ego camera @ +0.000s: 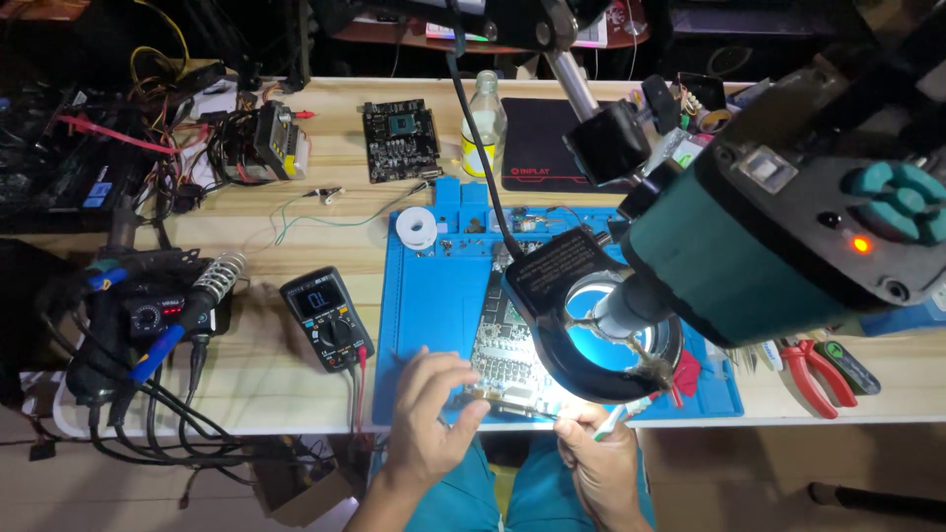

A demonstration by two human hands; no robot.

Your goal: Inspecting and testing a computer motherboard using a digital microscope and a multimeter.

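Note:
A green circuit board (pixel 501 357) lies on a blue work mat (pixel 434 296) under a microscope (pixel 778 227) with a lit ring light (pixel 552 335). My left hand (pixel 431 409) rests on the mat with its fingertips touching the board's near left edge. My right hand (pixel 596 448) is at the mat's front edge, shut on a thin pen-like tool (pixel 619 414) with a light, green-tipped body that points up toward the board. Much of the board is hidden by the ring light.
A multimeter (pixel 327 317) with leads lies left of the mat. A soldering station and iron (pixel 158 315) sit further left. Solder spool (pixel 416 229), bottle (pixel 485 123), a second board (pixel 399 138), a wired device (pixel 261 143), and red pliers (pixel 808 369) are around.

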